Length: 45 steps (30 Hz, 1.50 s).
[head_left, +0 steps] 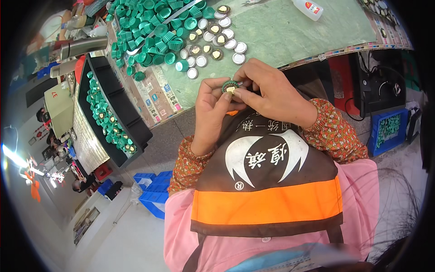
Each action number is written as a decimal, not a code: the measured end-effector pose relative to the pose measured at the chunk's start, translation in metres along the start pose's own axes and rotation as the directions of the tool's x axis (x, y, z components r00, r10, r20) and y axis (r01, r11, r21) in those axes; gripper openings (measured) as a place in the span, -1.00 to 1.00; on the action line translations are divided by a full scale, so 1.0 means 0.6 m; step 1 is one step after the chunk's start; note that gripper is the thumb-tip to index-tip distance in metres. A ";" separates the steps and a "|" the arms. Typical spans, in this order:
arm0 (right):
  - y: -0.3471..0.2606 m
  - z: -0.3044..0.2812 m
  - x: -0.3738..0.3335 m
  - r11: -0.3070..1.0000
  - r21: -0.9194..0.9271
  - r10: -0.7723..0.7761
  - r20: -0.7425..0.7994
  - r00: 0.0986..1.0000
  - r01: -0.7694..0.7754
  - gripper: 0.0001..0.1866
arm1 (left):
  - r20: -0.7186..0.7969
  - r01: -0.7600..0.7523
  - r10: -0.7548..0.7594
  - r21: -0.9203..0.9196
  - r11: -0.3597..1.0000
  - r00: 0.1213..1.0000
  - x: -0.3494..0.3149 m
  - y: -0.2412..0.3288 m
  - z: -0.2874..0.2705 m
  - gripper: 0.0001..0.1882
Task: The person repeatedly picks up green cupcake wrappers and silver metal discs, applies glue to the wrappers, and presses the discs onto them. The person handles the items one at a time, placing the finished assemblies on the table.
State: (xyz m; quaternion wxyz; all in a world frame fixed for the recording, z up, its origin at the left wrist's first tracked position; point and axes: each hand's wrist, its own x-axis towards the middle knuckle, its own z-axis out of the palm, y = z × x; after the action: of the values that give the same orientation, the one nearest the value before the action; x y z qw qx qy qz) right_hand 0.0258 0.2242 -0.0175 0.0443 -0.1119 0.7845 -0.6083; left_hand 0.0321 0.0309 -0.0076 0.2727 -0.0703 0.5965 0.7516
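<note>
Green fluted cup, cream piece at its lower side: between both hands, by the near edge of the green-covered table. Left hand: half curled, thumb and forefinger pinching the cup from the left. Right hand: fingers bent inward, thumb tip against the cream piece, fingertips close to the cup's far side; whether gripping or only pressing, cannot tell.

Just beyond both hands: white discs scattered loose, mixed with dark discs bearing cream centres. Beyond the left hand: large heap of green cups, lying at all angles, strays along its near side. Far beyond the right hand: white bottle, cut off by the view's upper edge.

Well left of the left hand: black bin, more green cups massed inside. Behind that hand, lower left: blue crates on the floor. Well right of the right hand: blue bin with small green pieces. Nearer the body than both hands: dark apron, orange band across.
</note>
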 end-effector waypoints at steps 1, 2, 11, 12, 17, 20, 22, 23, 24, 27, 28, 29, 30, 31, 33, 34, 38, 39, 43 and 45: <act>0.002 0.000 0.001 0.999 0.034 0.039 0.014 0.999 -0.040 -0.77 | 0.004 0.003 -0.003 0.016 1.000 1.000 0.000 0.000 0.000 -0.72; 0.004 -0.001 0.002 0.995 0.068 0.078 0.029 0.997 -0.079 -0.77 | 0.009 0.020 -0.020 -0.003 1.000 1.000 -0.001 0.000 0.001 -0.72; 0.021 0.016 -0.004 0.874 0.359 0.298 0.138 0.944 -0.329 -0.81 | -0.005 -0.003 0.003 0.024 1.000 1.000 -0.009 -0.014 0.006 -0.74; 0.023 0.018 -0.004 0.859 0.379 0.312 0.148 0.939 -0.345 -0.82 | -0.008 0.001 0.000 0.033 0.999 1.000 -0.006 -0.019 0.003 -0.75; 0.054 0.024 0.002 0.860 0.436 0.205 0.182 0.962 -0.266 -0.88 | -0.012 0.054 -0.055 -0.053 0.997 0.998 0.000 -0.024 -0.007 -0.81; 0.013 -0.014 0.015 0.658 0.536 0.370 0.380 0.848 -0.528 -0.87 | -0.035 0.102 -0.105 -0.080 0.992 0.994 -0.002 -0.017 -0.005 -0.83; 0.023 -0.014 0.015 0.691 0.510 0.372 0.356 0.857 -0.512 -0.83 | -0.043 0.103 -0.106 -0.073 0.992 0.993 0.001 -0.017 -0.003 -0.84; 0.028 -0.012 0.013 0.707 0.496 0.372 0.344 0.862 -0.503 -0.82 | -0.044 0.112 -0.114 -0.052 0.992 0.992 0.001 -0.017 -0.002 -0.84; 0.032 -0.008 0.012 0.744 0.478 0.345 0.323 0.881 -0.466 -0.83 | -0.047 0.120 -0.121 -0.030 0.992 0.992 0.001 -0.015 -0.002 -0.84; 0.045 0.011 0.008 0.844 0.396 0.280 0.253 0.926 -0.363 -0.85 | -0.039 0.111 -0.110 0.013 0.994 0.993 0.001 -0.016 0.000 -0.83; 0.050 0.017 0.005 0.873 0.353 0.271 0.223 0.936 -0.337 -0.85 | -0.035 0.102 -0.101 0.024 0.995 0.994 0.001 -0.017 0.000 -0.83; 0.051 0.021 0.004 0.899 0.309 0.261 0.194 0.946 -0.312 -0.85 | -0.044 0.098 -0.096 0.030 0.995 0.994 0.000 -0.017 0.002 -0.82; 0.046 0.022 0.005 0.888 0.311 0.284 0.206 0.936 -0.338 -0.86 | -0.052 0.094 -0.092 0.035 0.995 0.994 -0.001 -0.016 0.003 -0.82; 0.038 0.022 0.006 0.877 0.313 0.307 0.219 0.926 -0.365 -0.86 | -0.061 0.090 -0.088 0.040 0.995 0.994 -0.001 -0.014 0.004 -0.81; 0.032 0.023 0.007 0.860 0.331 0.317 0.248 0.915 -0.388 -0.86 | -0.066 0.081 -0.078 0.045 0.996 0.995 -0.004 -0.019 -0.005 -0.81; 0.031 0.023 0.009 0.855 0.347 0.304 0.264 0.915 -0.385 -0.86 | -0.070 0.074 -0.071 0.048 0.996 0.995 -0.005 -0.020 -0.012 -0.81; 0.018 -0.011 0.024 0.973 0.188 0.126 0.075 0.989 -0.138 -0.83 | -0.202 -0.073 0.047 -0.125 0.989 0.978 -0.008 0.011 -0.072 -0.75; 0.010 -0.034 0.028 0.981 0.165 0.108 -0.014 0.994 -0.104 -0.75 | -0.241 -0.201 0.159 -0.159 0.967 0.957 -0.013 0.028 -0.104 -0.74; 0.053 -0.127 0.048 0.939 -0.344 -0.192 -0.448 0.873 0.031 -0.79 | -0.320 -0.518 0.408 -0.543 0.660 0.855 -0.048 0.122 -0.258 -0.60; 0.062 -0.180 0.054 0.705 -0.709 -0.399 -0.419 0.815 -0.019 -0.73 | -0.440 -0.654 0.490 -0.413 0.633 0.752 -0.067 0.142 -0.290 -0.59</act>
State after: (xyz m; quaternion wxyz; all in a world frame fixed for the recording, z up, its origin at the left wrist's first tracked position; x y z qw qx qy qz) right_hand -0.0325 0.3274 -0.0237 -0.2909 -0.0266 0.9138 -0.2821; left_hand -0.0141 -0.1567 0.0343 -0.1041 -0.0573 0.3810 0.9169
